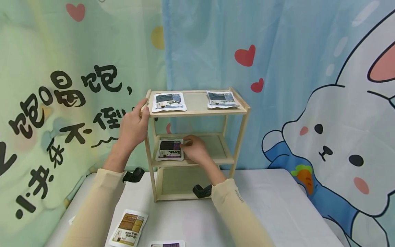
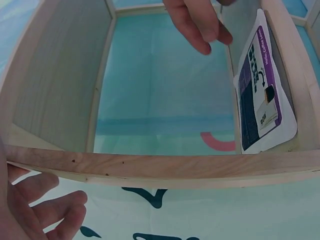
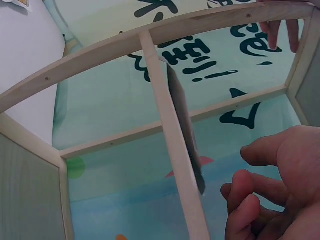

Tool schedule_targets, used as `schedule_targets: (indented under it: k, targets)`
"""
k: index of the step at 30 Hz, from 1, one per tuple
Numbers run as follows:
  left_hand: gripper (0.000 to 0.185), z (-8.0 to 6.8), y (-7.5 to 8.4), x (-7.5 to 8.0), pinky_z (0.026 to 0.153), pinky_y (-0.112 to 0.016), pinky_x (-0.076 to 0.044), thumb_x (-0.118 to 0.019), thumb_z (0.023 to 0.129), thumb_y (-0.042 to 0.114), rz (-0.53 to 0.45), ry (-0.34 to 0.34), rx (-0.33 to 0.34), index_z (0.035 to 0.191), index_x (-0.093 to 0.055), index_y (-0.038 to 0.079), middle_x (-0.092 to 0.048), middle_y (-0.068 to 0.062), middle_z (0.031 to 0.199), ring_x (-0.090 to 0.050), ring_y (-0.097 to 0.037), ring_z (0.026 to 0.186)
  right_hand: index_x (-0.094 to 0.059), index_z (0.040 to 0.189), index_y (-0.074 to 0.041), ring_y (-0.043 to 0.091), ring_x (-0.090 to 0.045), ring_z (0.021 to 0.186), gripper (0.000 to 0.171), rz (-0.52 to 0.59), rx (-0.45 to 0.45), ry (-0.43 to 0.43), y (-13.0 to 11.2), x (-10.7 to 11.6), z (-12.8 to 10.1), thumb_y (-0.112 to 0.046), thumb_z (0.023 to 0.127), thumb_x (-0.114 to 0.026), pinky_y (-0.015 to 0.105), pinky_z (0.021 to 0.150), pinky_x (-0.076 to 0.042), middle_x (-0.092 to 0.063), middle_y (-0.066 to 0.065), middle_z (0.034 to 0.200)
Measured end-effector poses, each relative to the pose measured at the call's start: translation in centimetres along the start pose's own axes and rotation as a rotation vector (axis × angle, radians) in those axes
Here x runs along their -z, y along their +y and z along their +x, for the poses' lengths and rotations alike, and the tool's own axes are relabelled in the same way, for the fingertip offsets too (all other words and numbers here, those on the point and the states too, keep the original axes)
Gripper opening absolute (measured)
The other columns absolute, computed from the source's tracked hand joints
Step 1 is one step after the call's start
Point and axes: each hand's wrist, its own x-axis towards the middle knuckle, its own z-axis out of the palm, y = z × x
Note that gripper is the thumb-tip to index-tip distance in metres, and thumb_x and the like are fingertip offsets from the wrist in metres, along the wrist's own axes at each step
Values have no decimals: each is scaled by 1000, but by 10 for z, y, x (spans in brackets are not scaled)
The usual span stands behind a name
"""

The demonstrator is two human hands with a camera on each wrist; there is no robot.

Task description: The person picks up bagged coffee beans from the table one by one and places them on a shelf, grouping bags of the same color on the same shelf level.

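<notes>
A small wooden three-tier shelf (image 1: 191, 162) stands on the white-covered table. My left hand (image 1: 134, 125) grips its upper left side at the top tier. On the left of the middle tier lies a flat white pouch with a black and purple label (image 1: 169, 150). My right hand (image 1: 197, 149) is just right of that pouch, its fingers loosely bent. Both wrist views show a gap between these fingers and the pouch (image 2: 262, 95). Two blue-labelled white pouches lie on the top tier, one at left (image 1: 169, 102) and one at right (image 1: 220, 98).
A brown-labelled white pouch (image 1: 128, 229) lies on the table at front left. Beside it, a purple-labelled pouch (image 1: 168, 244) is cut off by the frame's lower edge. Printed curtains (image 1: 200, 44) hang behind the shelf. The bottom tier (image 1: 182, 180) has a wooden rim.
</notes>
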Motion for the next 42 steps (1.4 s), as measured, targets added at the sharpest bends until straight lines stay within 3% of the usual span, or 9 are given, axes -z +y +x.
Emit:
schedule_targets:
  k: [6,11,13,17,21,27,33,42]
  targets:
    - [51,-1,-1,2,47,-38,-31,-30,103,37,-5,11,-7,147,-44,15,-37,-6,53,-31,-22,47,-63,123,-5,25,-60,93,32,-36,99,37,-2,6,-4,-20,95,-62,41,79,-47,-65,11,107]
    - [52,0,-1,0,48,-38,-33,-29,103,40,-10,9,-5,148,-44,17,-41,-8,56,-35,-24,49,-65,120,-3,22,-60,61,30,-14,174,20,-9,10,-19,-17,95,-62,34,59,-49,-65,9,102]
    - [52,-1,-1,-1,50,-38,-34,-29,103,40,-9,2,9,148,-43,17,-42,-9,57,-37,-26,51,-65,120,-3,20,-53,48,29,-7,192,-12,-11,10,-30,-17,95,-62,31,49,-45,-64,7,101]
    - [52,-4,0,-1,50,-39,-34,-29,103,38,-13,-7,20,148,-42,16,-45,-11,60,-40,-27,52,-67,117,-5,15,-47,51,25,-17,210,-56,-11,9,-53,-17,95,-63,29,51,-41,-64,3,96]
    - [53,-1,1,-1,48,-38,-33,-29,103,39,-15,-1,-11,148,-42,15,-44,-10,58,-37,-25,50,-68,114,-8,13,-46,56,22,-5,198,-87,-7,7,-71,-16,94,-65,31,55,-41,-64,0,92]
    - [54,1,1,4,48,-37,-33,-27,104,40,9,-38,-25,150,-39,15,-39,-6,54,-34,-23,48,-67,114,-8,12,-46,53,22,23,216,-186,16,-4,-94,-16,94,-65,30,53,-43,-64,1,92]
    - [56,1,-2,13,49,-38,-35,-25,104,42,47,-110,-32,152,-35,14,-42,-9,56,-37,-24,48,-66,115,-8,13,-54,55,25,59,138,-348,46,-27,-117,-16,92,-66,28,51,-46,-63,0,91]
    - [58,2,0,18,54,-38,-35,-23,104,44,79,-178,-46,152,-33,13,-46,-10,59,-45,-28,56,-69,105,-5,8,-50,58,21,69,119,-402,84,-50,-143,-11,85,-71,24,55,-44,-61,-3,82]
